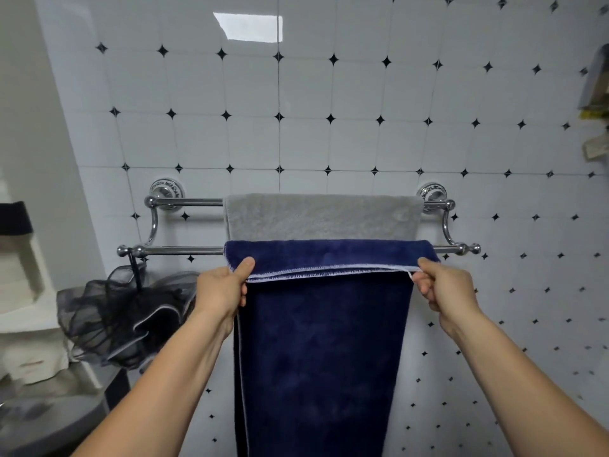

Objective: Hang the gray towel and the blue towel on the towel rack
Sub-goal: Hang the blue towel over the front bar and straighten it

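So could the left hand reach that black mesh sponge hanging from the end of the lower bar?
Probably yes: the black mesh sponge hangs beside the left hand with nothing between them, but that hand must first release the blue towel it pinches.

The left hand and right hand are bare. Below the rack, both forearms are bare as far as seen.

White tile wall w/ small black diamond insets; bright rectangular reflection near top. Black mesh bath pouf hangs by a cord, lower left. White shelf unit at left edge. Blurry items far right, can't ID.
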`<state>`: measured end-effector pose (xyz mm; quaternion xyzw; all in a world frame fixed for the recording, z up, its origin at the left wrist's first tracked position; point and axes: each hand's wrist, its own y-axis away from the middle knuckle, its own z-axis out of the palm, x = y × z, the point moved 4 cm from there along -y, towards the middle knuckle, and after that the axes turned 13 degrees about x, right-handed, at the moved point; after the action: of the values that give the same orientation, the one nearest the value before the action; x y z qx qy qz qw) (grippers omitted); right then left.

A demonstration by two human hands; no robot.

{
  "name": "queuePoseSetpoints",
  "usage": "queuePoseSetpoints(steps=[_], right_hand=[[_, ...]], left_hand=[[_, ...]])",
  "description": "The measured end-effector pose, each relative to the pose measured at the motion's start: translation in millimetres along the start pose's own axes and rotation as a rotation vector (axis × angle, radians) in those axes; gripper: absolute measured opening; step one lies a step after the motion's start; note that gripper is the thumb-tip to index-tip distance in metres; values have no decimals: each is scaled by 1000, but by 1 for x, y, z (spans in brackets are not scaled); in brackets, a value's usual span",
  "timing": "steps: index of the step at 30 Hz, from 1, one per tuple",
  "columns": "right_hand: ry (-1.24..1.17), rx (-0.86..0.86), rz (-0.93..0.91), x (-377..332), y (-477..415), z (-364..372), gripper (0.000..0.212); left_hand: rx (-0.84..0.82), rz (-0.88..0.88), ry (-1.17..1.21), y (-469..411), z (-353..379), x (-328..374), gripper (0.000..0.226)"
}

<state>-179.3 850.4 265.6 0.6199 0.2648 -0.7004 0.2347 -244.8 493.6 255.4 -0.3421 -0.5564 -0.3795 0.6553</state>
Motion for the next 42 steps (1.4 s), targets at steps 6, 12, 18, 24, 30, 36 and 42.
queuePoseSetpoints(steps=[6, 12, 18, 24, 30, 36, 42], right_hand=[[-64, -41, -52, 76, 30, -32, 33], [-76, -71, -32, 114, 47, -49, 32], [-27, -69, 49, 153, 84, -83, 31], [69, -41, 106, 184, 136, -129, 33], [170, -5, 195, 227, 195, -169, 35], [201, 32, 350, 275, 225, -200, 34], [141, 78, 517, 287, 222, -197, 27]], left_hand=[[-14, 104, -199, 23, -35, -47, 46], [-2, 112, -276, 46, -61, -76, 42], [17, 48, -350, 86, -86, -113, 44], [-30, -44, -396, 135, -127, -166, 47], [-75, -88, -458, 171, -175, -209, 46], [-83, -221, -461, 202, -206, -242, 43], [-96, -261, -457, 204, -207, -238, 42]])
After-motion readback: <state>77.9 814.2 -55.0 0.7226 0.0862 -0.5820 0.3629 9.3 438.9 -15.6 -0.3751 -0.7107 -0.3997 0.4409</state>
